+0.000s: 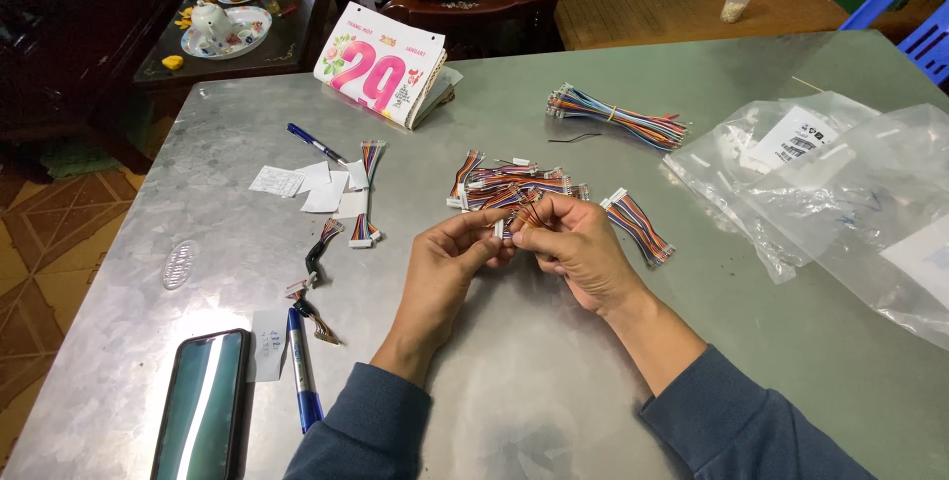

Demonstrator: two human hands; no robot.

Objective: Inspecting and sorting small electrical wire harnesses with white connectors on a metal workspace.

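Bare desk lies open between and below the forearms, and along the far left. Ahead of the hands: a cable pile, with a loose cable just right of it. Right side: plastic bags. Far centre: a cable bundle, a calendar. Left: paper slips, pens, a phone.

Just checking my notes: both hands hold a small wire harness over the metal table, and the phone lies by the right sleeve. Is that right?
One thing is off. The phone lies by the left sleeve, not the right, as the head view shows. The rest stands: the left hand and right hand hold a small wire harness over the metal table.
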